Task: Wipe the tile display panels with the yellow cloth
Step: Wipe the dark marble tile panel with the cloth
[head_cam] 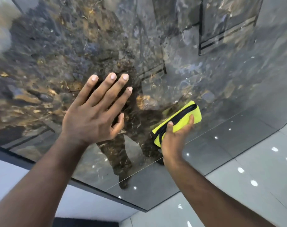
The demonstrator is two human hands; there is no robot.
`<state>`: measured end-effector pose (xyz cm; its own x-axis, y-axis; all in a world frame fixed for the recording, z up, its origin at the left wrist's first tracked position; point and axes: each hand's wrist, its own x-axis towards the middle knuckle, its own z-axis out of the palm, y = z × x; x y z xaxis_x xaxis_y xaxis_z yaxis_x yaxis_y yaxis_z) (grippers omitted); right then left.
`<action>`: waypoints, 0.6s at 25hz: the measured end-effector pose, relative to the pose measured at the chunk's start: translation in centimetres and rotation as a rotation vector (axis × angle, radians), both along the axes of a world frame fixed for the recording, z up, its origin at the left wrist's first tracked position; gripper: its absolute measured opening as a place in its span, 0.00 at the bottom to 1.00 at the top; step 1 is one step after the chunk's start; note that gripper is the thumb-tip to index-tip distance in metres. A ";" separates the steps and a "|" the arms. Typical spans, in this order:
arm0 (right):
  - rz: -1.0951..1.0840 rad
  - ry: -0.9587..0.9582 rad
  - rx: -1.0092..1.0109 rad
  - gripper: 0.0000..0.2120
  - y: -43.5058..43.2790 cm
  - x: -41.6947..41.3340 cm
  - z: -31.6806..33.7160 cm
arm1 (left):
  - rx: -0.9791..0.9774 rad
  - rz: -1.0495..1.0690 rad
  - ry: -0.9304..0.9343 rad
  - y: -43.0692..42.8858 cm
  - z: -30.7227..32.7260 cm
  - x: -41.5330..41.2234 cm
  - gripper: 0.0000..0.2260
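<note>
Your forearms (41,185) stretched up from bottom edge. Left hand (92,118) lay flat, fingers spread, on dark marble-look tile panel (57,54). Right hand (174,138) gripped folded yellow cloth (187,117), pressed against panel's lower right.

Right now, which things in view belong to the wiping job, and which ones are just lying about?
For the job: yellow cloth, gripped by the right hand; dark marbled tile panel; left hand, flat on that panel.
Just there: pale floor tiles; white surface below the panel's dark edge.
</note>
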<state>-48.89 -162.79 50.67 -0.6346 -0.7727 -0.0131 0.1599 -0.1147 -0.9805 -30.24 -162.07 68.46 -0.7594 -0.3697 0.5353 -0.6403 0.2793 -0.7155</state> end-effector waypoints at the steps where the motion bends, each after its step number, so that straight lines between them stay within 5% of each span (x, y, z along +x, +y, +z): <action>1: 0.025 0.049 -0.050 0.38 0.4 0.2 0.1 | 0.014 0.004 -0.006 0.1 -0.1 0.1 0.30; 6: -0.054 -0.165 0.184 0.41 -1.0 0.4 0.6 | 0.055 -0.025 0.039 0.8 0.4 1.3 0.28; 10: -0.118 0.295 -0.237 0.32 -0.2 1.7 6.8 | -0.057 0.088 0.222 3.9 -1.6 5.8 0.30; 13: -0.202 0.124 -0.102 0.33 -0.8 3.3 9.1 | -0.076 0.093 0.282 6.0 -2.3 10.5 0.30; 15: -0.115 0.313 -0.256 0.30 2.7 8.0 10.6 | -0.108 0.051 0.278 6.5 -1.8 12.9 0.30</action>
